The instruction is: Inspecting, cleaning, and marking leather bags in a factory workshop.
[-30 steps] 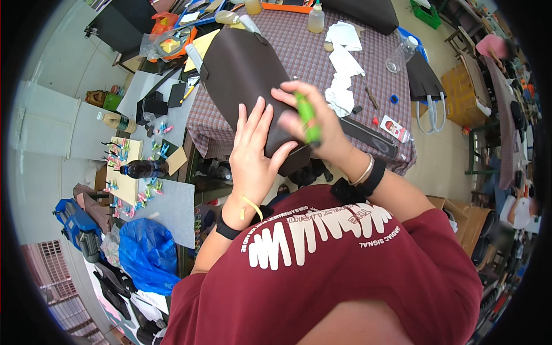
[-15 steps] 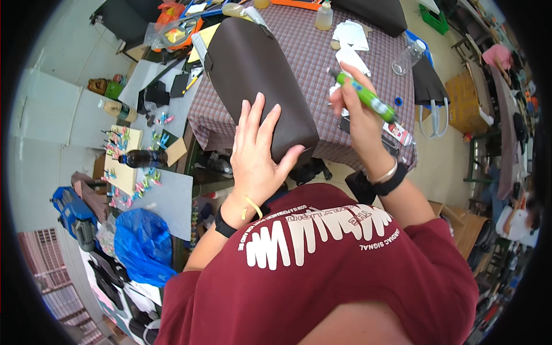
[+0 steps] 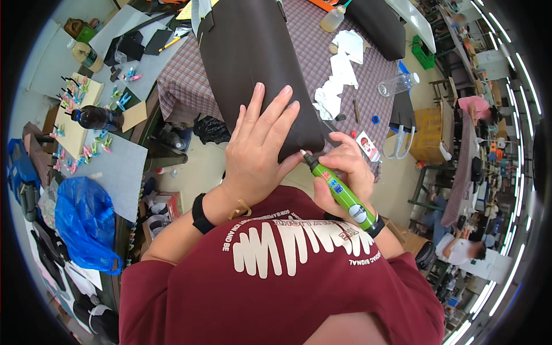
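Observation:
A dark brown leather bag (image 3: 259,49) lies with its near end over the front edge of the cloth-covered table. My left hand (image 3: 256,135) rests on that end, fingers stretched out and spread, the thumb pointing right along the bag's near edge. In my right hand (image 3: 345,172) is a green marker pen (image 3: 340,192), gripped between thumb and fingers. Its pale tip is bare and sits beside my left thumb, right by the bag's near corner. Whether the tip touches the leather I cannot tell.
Crumpled white paper (image 3: 339,72), a squeeze bottle (image 3: 333,20) and a clear plastic bottle (image 3: 397,85) are on the checked tablecloth (image 3: 184,86). To the left, a grey side table (image 3: 118,167) bears colourful clips and a dark bottle (image 3: 99,118). A blue plastic bag (image 3: 86,221) sits nearer me.
My right hand has come down and left with the marker pen, turning its tip toward the bag's near corner. My left hand stays on the bag. The view has shifted.

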`<state>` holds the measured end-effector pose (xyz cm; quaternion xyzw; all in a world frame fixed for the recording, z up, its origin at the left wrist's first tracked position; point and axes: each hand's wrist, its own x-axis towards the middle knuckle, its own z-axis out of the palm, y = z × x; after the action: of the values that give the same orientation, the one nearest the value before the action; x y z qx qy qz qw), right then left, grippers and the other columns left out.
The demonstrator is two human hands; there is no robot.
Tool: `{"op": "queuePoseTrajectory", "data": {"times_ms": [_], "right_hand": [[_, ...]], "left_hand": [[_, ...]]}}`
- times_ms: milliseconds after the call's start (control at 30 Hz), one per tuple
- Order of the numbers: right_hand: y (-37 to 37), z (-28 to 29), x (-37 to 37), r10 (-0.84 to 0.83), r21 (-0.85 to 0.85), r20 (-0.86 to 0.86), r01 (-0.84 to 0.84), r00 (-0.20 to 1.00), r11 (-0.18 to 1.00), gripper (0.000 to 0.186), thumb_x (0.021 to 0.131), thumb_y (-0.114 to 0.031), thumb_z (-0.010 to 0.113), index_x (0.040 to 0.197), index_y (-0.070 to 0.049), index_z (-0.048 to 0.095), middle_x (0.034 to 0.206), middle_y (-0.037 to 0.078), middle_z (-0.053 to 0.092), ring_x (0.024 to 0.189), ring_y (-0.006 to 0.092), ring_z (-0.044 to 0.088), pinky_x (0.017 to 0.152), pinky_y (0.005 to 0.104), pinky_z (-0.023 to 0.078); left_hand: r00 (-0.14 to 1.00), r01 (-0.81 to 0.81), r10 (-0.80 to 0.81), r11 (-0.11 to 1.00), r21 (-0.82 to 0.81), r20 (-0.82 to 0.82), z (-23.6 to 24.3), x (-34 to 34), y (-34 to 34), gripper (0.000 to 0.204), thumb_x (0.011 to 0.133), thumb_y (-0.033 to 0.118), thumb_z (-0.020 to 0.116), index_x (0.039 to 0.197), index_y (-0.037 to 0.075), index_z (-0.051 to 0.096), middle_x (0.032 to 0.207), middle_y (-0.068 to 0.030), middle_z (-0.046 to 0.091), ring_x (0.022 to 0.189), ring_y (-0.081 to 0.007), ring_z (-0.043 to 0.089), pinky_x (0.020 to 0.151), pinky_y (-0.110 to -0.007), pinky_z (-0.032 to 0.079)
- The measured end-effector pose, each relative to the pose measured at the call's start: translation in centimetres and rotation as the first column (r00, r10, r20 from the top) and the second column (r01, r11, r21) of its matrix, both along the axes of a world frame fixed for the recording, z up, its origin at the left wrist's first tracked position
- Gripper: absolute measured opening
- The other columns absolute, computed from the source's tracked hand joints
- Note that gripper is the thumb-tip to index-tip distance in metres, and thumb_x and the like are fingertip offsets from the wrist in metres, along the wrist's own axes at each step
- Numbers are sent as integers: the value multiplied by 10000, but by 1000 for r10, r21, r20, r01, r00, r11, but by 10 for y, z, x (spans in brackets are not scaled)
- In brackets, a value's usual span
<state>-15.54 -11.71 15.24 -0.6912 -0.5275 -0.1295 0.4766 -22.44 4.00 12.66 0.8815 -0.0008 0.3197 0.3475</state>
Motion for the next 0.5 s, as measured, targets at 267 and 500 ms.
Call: {"op": "queuePoseTrajectory", "data": {"times_ms": [267,500], "right_hand": [[5,-2,-5,-72,-62,-63,69,995,996,250,654,-39,667,880,-13,564,686,76,601,597,214,580,822,450,484],[7,0,-5,-72,-82,-72,66,995,994,253,642,-33,667,871,-20,561,674,66,598,597,208,582,823,445,482]], "left_hand": [[1000,-18,19,998,61,-1,-3,-1,2,720,597,218,770,1246,67,496,1336,-104,447,1257,-393,375,895,-537,427],[1000,-18,19,998,66,-13,-4,-3,3,694,611,226,751,1239,68,501,1338,-101,445,1260,-391,372,900,-530,427]]}}
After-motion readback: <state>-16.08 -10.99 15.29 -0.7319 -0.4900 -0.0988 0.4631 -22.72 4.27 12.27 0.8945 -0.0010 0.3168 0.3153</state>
